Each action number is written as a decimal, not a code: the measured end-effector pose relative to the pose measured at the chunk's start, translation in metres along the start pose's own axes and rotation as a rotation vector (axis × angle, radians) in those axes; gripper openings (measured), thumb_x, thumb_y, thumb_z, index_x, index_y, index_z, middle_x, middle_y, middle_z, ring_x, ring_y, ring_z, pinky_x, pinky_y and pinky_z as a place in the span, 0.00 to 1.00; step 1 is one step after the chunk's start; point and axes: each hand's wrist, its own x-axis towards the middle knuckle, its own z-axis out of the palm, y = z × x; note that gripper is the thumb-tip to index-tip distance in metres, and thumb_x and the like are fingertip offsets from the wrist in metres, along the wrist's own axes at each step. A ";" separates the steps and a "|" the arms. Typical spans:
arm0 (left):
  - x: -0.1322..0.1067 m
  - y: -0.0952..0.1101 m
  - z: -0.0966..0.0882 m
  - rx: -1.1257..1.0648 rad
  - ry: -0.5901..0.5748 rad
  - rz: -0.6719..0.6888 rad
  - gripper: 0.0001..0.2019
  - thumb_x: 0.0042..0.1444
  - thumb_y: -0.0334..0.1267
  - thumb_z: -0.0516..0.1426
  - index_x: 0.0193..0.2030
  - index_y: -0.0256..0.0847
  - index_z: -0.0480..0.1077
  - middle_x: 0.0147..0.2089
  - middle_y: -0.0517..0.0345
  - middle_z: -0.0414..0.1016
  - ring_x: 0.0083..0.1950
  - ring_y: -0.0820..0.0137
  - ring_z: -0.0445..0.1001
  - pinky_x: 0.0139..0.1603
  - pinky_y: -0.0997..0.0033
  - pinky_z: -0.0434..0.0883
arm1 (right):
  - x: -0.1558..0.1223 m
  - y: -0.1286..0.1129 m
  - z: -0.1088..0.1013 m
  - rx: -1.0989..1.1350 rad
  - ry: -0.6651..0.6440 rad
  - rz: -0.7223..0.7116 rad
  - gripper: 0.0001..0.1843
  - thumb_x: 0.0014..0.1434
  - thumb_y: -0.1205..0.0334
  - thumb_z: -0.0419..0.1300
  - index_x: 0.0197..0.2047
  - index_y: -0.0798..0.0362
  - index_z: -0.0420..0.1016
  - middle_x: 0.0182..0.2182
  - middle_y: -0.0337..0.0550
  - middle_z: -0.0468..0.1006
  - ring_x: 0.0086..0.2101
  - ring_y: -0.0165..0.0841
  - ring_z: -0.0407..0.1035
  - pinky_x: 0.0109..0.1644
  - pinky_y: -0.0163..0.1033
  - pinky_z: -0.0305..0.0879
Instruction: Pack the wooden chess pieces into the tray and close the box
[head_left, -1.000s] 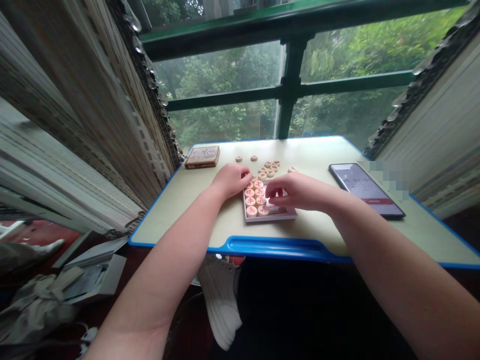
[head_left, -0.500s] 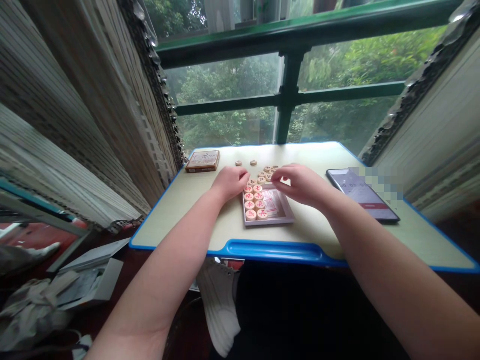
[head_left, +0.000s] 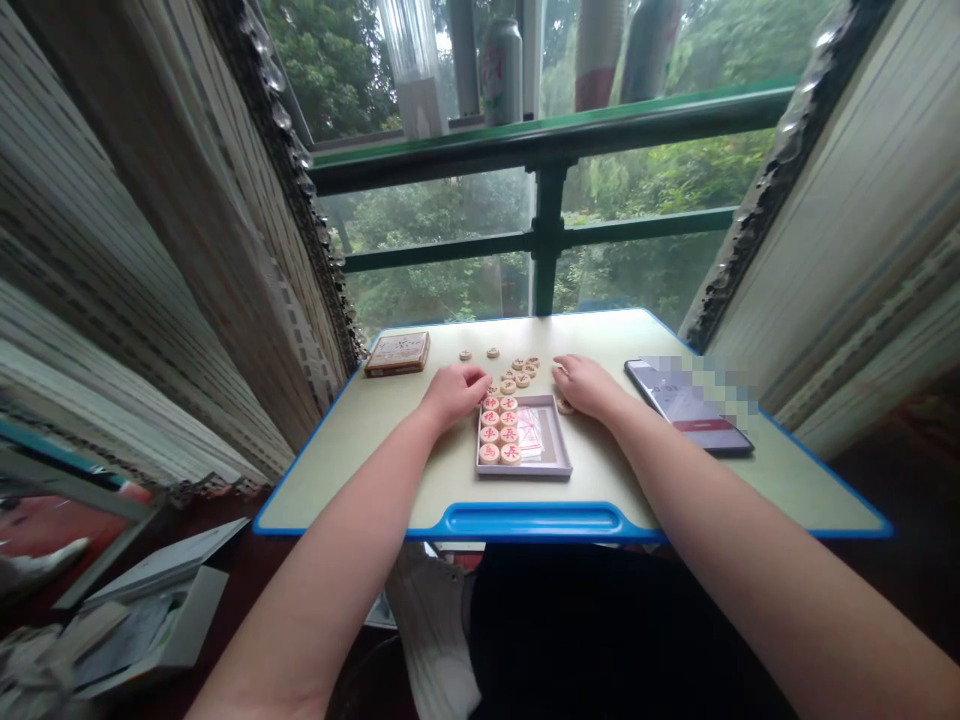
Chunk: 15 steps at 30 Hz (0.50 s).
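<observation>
A shallow open box [head_left: 561,470] stands in the middle of the small table. Two columns of round wooden xiangqi pieces with red characters [head_left: 510,436] fill its left side, and a folded printed paper [head_left: 529,432] lies to their right. My left hand [head_left: 454,393] is at the box's far left corner, fingers curled together beside a piece; whatever they hold is hidden. On the table right of the box rests my right hand [head_left: 589,386], its fingers extended and slightly apart. A piece [head_left: 565,406] shows partly under its palm. Several loose pieces [head_left: 522,380] lie beyond the box.
Two more pieces, one a disc [head_left: 493,352], lie farther back. A flat brown box [head_left: 398,353] sits at the far left of the table [head_left: 360,470]. A phone [head_left: 694,410] lies on the right. Behind are a green window rail [head_left: 480,160] and a can [head_left: 502,72].
My right hand has moved from above the box's far right corner down to the table right of it, its fingers spreading. The left hand stays by the far left corner. The view has tilted up.
</observation>
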 end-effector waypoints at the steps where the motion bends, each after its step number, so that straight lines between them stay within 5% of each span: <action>1: 0.000 0.000 0.001 0.016 -0.006 0.007 0.13 0.52 0.44 0.53 0.28 0.38 0.74 0.26 0.58 0.76 0.30 0.70 0.73 0.33 0.71 0.68 | 0.001 0.001 0.001 -0.003 -0.025 0.000 0.22 0.64 0.63 0.45 0.54 0.63 0.70 0.53 0.56 0.71 0.54 0.40 0.63 0.59 0.40 0.55; 4: 0.001 -0.002 0.003 0.045 0.019 0.023 0.13 0.53 0.44 0.52 0.31 0.38 0.74 0.28 0.57 0.76 0.32 0.68 0.73 0.37 0.69 0.70 | 0.002 0.002 0.000 0.001 -0.055 -0.020 0.22 0.65 0.62 0.43 0.54 0.60 0.70 0.51 0.53 0.73 0.52 0.37 0.65 0.56 0.37 0.57; 7: 0.004 -0.005 0.006 0.116 0.211 0.050 0.15 0.51 0.42 0.55 0.44 0.40 0.74 0.45 0.50 0.74 0.48 0.62 0.72 0.52 0.63 0.68 | 0.000 0.001 -0.001 -0.004 -0.088 -0.053 0.23 0.66 0.58 0.41 0.52 0.57 0.72 0.51 0.51 0.73 0.52 0.37 0.65 0.56 0.37 0.57; 11: 0.012 -0.013 0.008 0.227 0.554 -0.070 0.35 0.48 0.45 0.58 0.64 0.40 0.57 0.68 0.44 0.46 0.69 0.51 0.44 0.68 0.51 0.46 | -0.001 0.000 0.001 -0.076 -0.115 -0.099 0.28 0.66 0.51 0.41 0.62 0.56 0.62 0.62 0.52 0.60 0.62 0.43 0.52 0.63 0.46 0.49; 15: 0.020 -0.026 0.008 0.199 0.505 -0.227 0.33 0.56 0.50 0.51 0.67 0.44 0.50 0.72 0.49 0.36 0.71 0.52 0.33 0.68 0.49 0.41 | 0.004 -0.002 0.006 -0.081 -0.115 -0.129 0.30 0.66 0.49 0.37 0.66 0.50 0.54 0.66 0.45 0.50 0.65 0.45 0.41 0.65 0.52 0.44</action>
